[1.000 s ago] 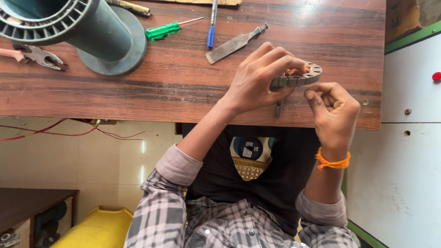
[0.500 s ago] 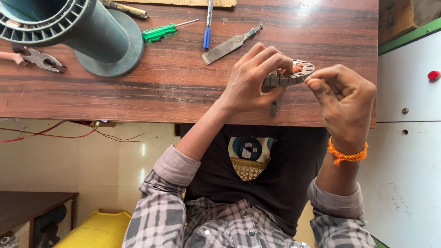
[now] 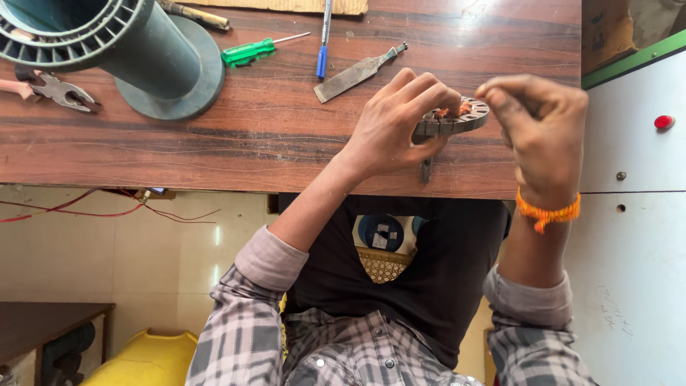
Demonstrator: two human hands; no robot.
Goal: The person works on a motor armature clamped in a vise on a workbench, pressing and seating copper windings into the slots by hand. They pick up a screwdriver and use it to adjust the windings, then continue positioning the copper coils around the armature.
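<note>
Dark, streaked wood forms the bench (image 3: 214, 143), which runs across the upper part of the view, with a pale tiled floor seen past its near edge and a white cabinet (image 3: 636, 214) with a red button (image 3: 664, 122) along the right side. On the wood the left hand (image 3: 393, 125) is curled around a round slotted metal core (image 3: 457, 119), fingers over its top and thumb under its rim, holding it tilted near the bench's front edge; a bit of copper-coloured wire shows in the slots. A short metal stub hangs below the core at the bench edge. The right hand (image 3: 536, 125) is raised just beside the core, its fingertips pinched together close to the rim; whether something thin is caught between them cannot be told. An orange thread band (image 3: 547, 213) circles that wrist. Further back on the bench lie a flat metal file (image 3: 357, 71), a blue pen (image 3: 324, 43) and a green screwdriver (image 3: 250, 51), all well apart from the hands. At the far left stands a large grey-green plastic spool (image 3: 143, 50), lying tilted on its flange, with a pair of pliers (image 3: 57, 89) beside it. Red wires (image 3: 71, 211) trail under the bench edge. The person wears a checked shirt over a dark top.
</note>
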